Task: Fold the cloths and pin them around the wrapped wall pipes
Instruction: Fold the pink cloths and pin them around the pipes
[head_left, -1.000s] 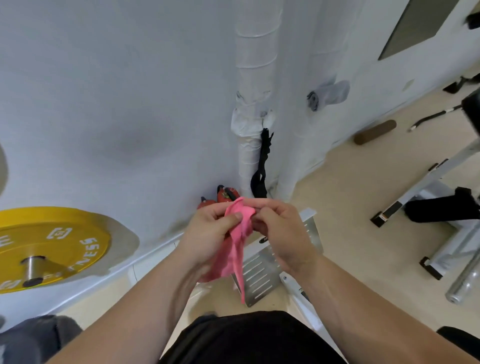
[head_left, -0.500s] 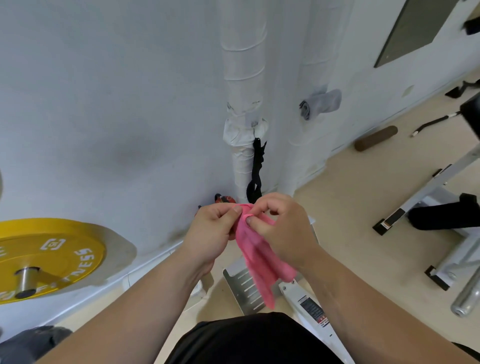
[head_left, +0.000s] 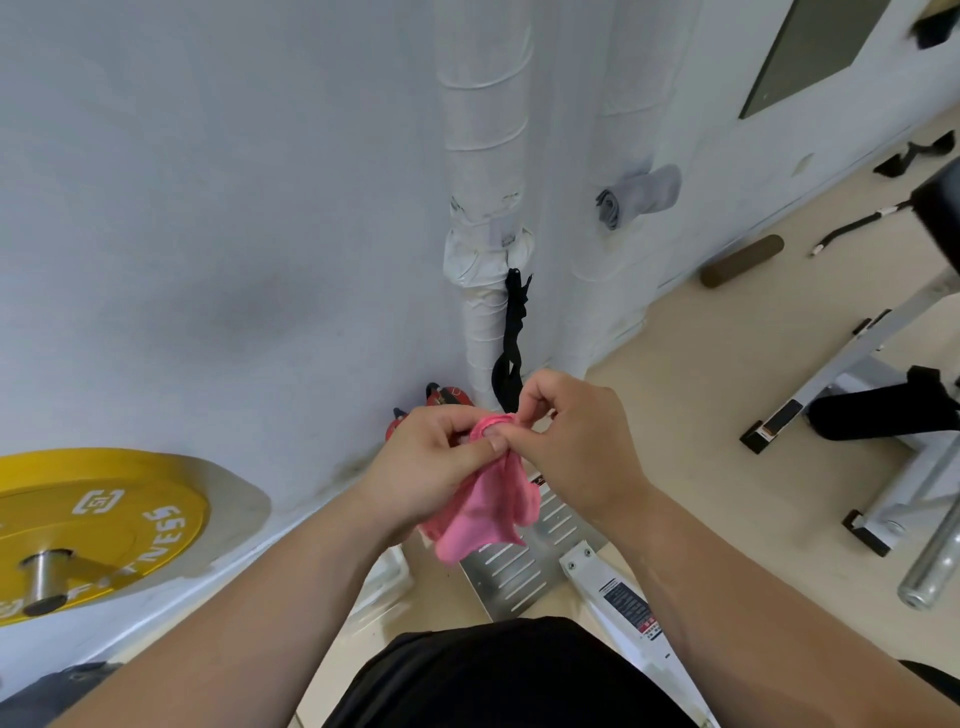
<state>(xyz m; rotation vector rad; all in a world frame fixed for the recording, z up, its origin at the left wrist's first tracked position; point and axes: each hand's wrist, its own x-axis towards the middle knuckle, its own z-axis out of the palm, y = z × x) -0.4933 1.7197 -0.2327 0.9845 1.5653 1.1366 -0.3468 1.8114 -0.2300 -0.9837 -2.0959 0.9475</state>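
Note:
A pink cloth (head_left: 488, 509) hangs bunched between both hands in front of me. My left hand (head_left: 431, 467) grips its upper part with thumb and curled fingers. My right hand (head_left: 571, 441) pinches the top edge beside the left thumb. Two white wrapped pipes run down the wall: the left pipe (head_left: 485, 156) and the right pipe (head_left: 618, 130). A grey folded cloth (head_left: 639, 195) sits fixed on the right pipe. A black strap (head_left: 511, 343) hangs between the pipes, just above my hands.
A yellow weight plate (head_left: 98, 525) on a bar is at the left. A slotted metal footplate (head_left: 524, 561) lies below the cloth. Red kettlebells (head_left: 447, 397) stand at the wall base. A white bench frame (head_left: 857, 395) and a brown roller (head_left: 743, 260) are on the beige floor at right.
The cloth has been gathered shorter and more bunched. Both hands stayed together at its top edge, and the view shifted slightly.

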